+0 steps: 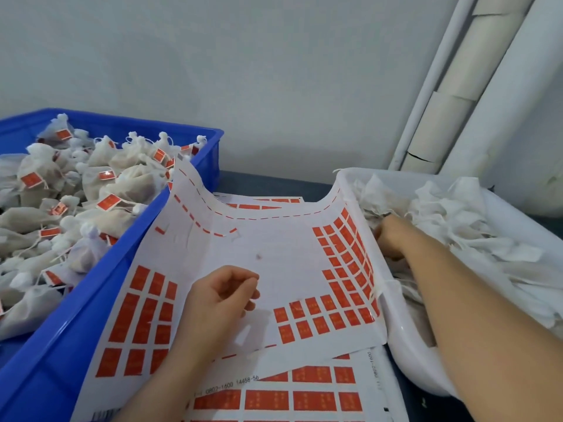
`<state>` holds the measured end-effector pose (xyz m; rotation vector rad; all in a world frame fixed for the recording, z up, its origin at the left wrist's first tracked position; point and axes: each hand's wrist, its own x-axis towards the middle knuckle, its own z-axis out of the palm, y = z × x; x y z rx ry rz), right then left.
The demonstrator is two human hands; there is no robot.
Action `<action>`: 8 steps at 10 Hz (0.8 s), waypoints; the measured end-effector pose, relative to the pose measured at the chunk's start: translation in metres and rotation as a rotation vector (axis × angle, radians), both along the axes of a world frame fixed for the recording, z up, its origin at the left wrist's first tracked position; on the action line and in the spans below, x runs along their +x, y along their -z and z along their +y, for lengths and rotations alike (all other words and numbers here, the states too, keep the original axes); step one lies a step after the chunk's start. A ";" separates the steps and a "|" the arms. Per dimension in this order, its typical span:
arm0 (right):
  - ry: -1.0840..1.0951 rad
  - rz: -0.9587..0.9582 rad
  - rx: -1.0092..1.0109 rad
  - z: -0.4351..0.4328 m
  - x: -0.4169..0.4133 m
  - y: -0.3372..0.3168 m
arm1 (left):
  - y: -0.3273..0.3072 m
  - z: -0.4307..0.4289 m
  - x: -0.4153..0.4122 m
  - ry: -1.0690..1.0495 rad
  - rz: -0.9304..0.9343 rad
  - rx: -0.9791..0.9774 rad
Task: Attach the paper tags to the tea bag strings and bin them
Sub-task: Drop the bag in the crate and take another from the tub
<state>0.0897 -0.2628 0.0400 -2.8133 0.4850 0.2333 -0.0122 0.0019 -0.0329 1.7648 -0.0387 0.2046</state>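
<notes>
Over the white tag sheet [274, 248] of red labels, the left hand [222, 295] curls its fingers, thumb meeting forefinger (any pinched tag is unclear). The right hand [393, 239] buries its fingers, grip hidden, among untagged tea bags [451, 214] in the white tub [405, 345]; red-tagged bags [128, 181] fill the blue crate [61, 345].

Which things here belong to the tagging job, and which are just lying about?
Job:
sheet of red tags
spare sheets under it
white tub with untagged tea bags
blue crate with tagged tea bags

Lying about:
wrapped pipes in the corner
</notes>
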 end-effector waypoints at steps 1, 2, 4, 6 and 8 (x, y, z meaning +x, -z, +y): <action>-0.005 -0.056 -0.049 0.001 0.007 -0.002 | -0.001 0.001 0.000 -0.009 -0.006 -0.007; -0.029 -0.221 -0.033 -0.004 0.010 -0.006 | -0.001 0.000 0.001 -0.001 -0.010 0.003; 0.069 -0.495 0.209 -0.012 0.014 -0.011 | -0.001 -0.001 -0.002 -0.004 -0.005 0.025; 0.070 -0.903 0.384 0.001 0.003 -0.035 | -0.003 -0.001 -0.002 -0.009 -0.013 0.024; -0.298 -1.023 0.874 0.058 -0.045 -0.091 | -0.007 -0.003 -0.003 -0.010 -0.034 -0.054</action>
